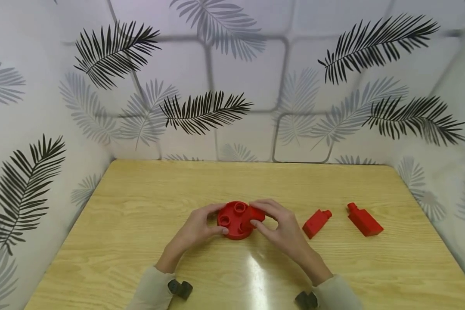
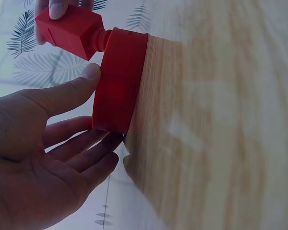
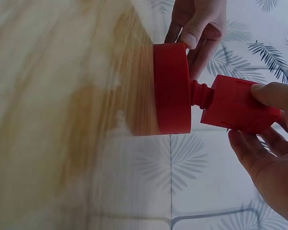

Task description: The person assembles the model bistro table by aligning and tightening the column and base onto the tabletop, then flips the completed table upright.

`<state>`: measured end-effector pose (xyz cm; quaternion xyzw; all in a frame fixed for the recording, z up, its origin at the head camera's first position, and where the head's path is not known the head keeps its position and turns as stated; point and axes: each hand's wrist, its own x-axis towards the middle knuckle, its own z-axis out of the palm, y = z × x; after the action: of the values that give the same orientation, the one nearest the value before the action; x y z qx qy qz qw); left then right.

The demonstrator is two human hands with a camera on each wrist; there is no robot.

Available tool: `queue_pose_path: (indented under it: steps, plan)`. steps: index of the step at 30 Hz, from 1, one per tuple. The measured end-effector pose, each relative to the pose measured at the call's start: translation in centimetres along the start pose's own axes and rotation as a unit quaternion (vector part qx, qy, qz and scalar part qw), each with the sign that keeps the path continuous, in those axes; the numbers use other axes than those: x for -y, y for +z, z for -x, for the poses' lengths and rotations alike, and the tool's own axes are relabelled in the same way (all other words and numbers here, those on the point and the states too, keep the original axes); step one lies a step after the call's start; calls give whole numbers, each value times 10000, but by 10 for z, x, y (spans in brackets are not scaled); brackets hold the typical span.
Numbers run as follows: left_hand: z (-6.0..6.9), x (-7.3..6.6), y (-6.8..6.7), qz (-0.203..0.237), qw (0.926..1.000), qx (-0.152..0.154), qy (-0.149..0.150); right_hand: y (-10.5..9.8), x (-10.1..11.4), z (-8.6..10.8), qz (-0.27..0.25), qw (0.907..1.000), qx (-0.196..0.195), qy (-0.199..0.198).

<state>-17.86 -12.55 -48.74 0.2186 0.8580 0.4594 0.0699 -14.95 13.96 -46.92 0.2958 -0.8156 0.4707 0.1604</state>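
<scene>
A round red base (image 1: 235, 220) with raised sockets lies on the table. My left hand (image 1: 196, 229) holds its left side, thumb in front and fingers behind; the left wrist view shows the thumb at the rim of the base (image 2: 119, 81). My right hand (image 1: 284, 228) pinches a red block (image 1: 255, 215) with a ridged neck. In the right wrist view the block (image 3: 240, 105) stands off the top of the base (image 3: 173, 88), its neck at the base's face; how deep the neck sits is hidden.
Two more red blocks with necks lie on the wooden table (image 1: 159, 185) to the right: a nearer one (image 1: 315, 223) and one farther right (image 1: 365, 221). A leaf-patterned covering (image 1: 248, 142) rises behind the table and at both sides.
</scene>
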Motion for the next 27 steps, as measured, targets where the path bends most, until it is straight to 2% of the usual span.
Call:
queue_pose_path:
  steps: [10,21,27]
  plan:
    - [0,0,0,-12,10000,18,-66,5,0,-2,-475,9987,81,156]
    - [0,-1,-2,13,10000,10,-22,-3,5,-6,-357,9947,955,-103]
    - [0,1,-1,12,10000,18,77,-5,8,-7,-234,9926,1195,-32]
